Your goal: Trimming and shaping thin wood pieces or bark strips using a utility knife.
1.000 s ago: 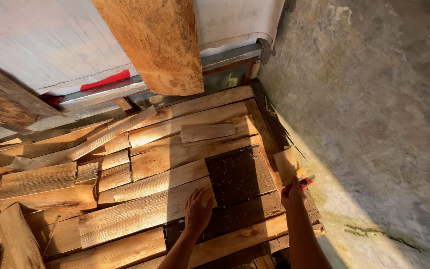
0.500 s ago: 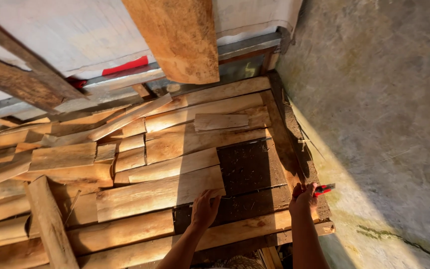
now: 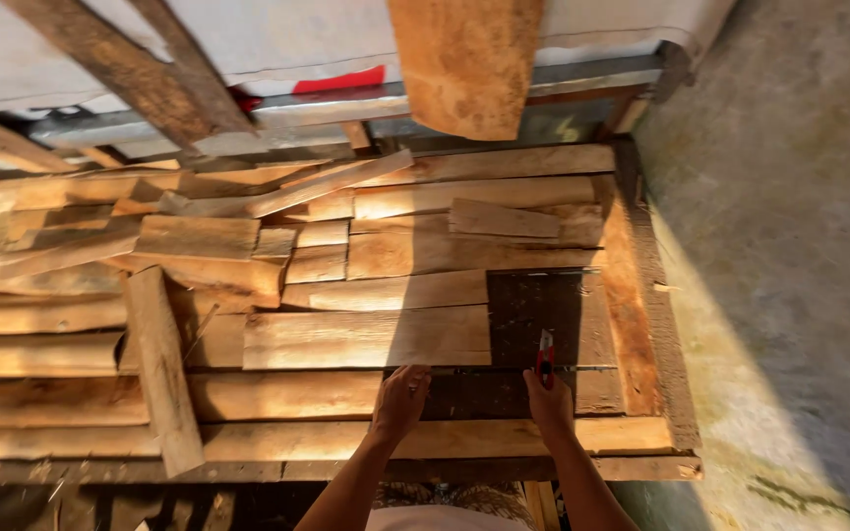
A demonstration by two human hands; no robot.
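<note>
Both hands have slid up onto the dark sheet [image 3: 535,317]: my left hand [image 3: 400,400] presses flat, empty, at seven o'clock, my right hand [image 3: 549,401] clasps the red cutter [image 3: 545,356], which I draw steadily.

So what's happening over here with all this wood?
A person leans over a rough bench of wooden planks. The right hand holds a red utility knife over a dark sheet lying on the planks. The left hand rests flat at the sheet's left end. Loose offcuts are piled on the left, and a wide board leans overhead.
</note>
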